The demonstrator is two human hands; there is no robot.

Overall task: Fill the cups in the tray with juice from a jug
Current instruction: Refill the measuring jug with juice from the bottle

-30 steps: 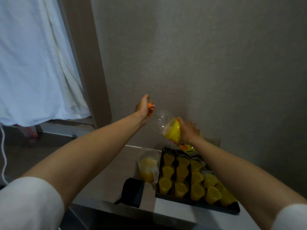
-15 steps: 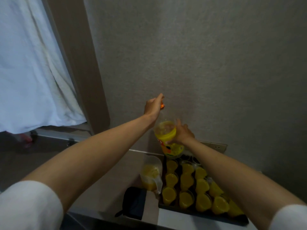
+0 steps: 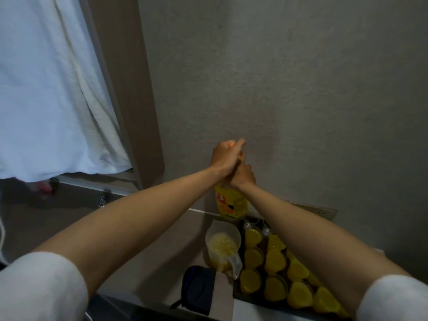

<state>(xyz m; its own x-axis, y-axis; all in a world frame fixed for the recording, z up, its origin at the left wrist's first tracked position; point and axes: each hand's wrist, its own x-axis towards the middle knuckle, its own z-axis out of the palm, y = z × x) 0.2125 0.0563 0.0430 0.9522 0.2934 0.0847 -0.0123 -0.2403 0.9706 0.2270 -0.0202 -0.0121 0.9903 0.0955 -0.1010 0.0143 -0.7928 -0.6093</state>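
A juice bottle [image 3: 231, 205] with a yellow label stands upright behind the tray, by the wall. My right hand [image 3: 243, 177] grips its upper part. My left hand [image 3: 225, 154] is curled over the orange cap [image 3: 240, 155] at the bottle's top. A clear jug [image 3: 223, 246] partly filled with yellow juice stands left of the dark tray [image 3: 240, 295]. Several cups [image 3: 275, 260] of yellow juice fill the tray in rows; my right forearm hides part of them.
A dark pouch [image 3: 199, 288] lies on the counter in front of the jug. A grey wall rises right behind the bottle. A white curtain [image 3: 46, 100] and a brown frame stand at the left. A wall socket plate [image 3: 322, 212] sits right of the bottle.
The bottle went from tilted to upright behind the tray. My left hand came over its top with the orange cap. My view shifted down and left.
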